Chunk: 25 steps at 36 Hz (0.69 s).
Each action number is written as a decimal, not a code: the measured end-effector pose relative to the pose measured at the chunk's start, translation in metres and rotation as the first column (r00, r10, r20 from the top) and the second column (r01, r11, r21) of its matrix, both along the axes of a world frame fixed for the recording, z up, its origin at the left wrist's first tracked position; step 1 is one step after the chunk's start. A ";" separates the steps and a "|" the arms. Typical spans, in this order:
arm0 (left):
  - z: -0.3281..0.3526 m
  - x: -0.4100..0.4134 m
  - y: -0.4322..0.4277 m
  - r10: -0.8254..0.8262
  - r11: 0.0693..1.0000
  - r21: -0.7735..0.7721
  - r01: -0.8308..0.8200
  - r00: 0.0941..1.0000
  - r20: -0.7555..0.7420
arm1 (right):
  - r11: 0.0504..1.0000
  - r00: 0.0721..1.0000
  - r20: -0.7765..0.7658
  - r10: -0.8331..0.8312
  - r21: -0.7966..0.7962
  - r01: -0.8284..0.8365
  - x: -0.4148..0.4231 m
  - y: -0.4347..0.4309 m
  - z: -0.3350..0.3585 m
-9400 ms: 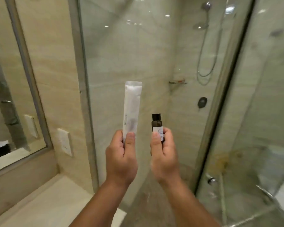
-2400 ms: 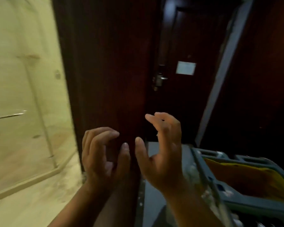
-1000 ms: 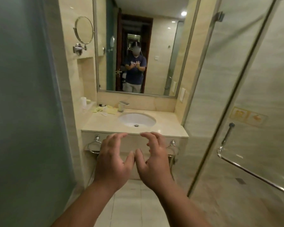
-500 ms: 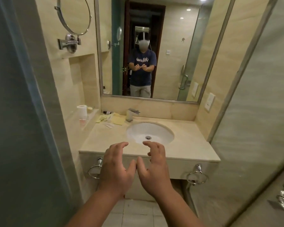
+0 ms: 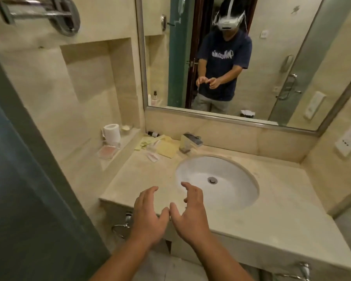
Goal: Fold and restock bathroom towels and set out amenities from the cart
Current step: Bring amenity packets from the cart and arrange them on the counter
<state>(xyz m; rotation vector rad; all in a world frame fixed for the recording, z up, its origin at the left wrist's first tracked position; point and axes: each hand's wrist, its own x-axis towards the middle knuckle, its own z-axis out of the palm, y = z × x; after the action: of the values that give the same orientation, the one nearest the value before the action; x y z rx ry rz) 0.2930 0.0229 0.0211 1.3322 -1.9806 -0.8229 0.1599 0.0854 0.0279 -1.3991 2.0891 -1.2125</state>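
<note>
While held above the front edge of the worktop (image 5: 282, 209), the left hand (image 5: 148, 216) and right hand (image 5: 190, 213) were seen half open, fingers loosely curled, nothing gripped. Beyond the left hand one dark bottle (image 5: 152, 134), one toilet roll (image 5: 111, 132) and several yellow packets (image 5: 166, 148) were set out, labels unreadable. Only a drain (image 5: 212, 180) was seen in the basin (image 5: 193, 171) by the right hand.

The surface (image 5: 282, 209) is pale beige with faint cloudy marks, and the sink (image 5: 237, 191) is white. At eleven o'clock from the sink are yellow papers (image 5: 166, 148) and a white paper roll (image 5: 111, 132).
</note>
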 end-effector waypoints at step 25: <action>-0.197 -0.102 -0.308 0.180 0.983 -0.038 -0.178 0.918 0.353 | 0.962 0.990 0.023 -0.141 0.240 0.131 -0.071 -0.323 -0.197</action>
<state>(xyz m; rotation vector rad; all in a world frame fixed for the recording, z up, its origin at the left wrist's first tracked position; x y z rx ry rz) 0.1913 -0.2854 -0.1756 1.7296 -2.0818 -0.5152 0.0892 -0.2371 -0.1695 -1.1328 2.2476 -0.9896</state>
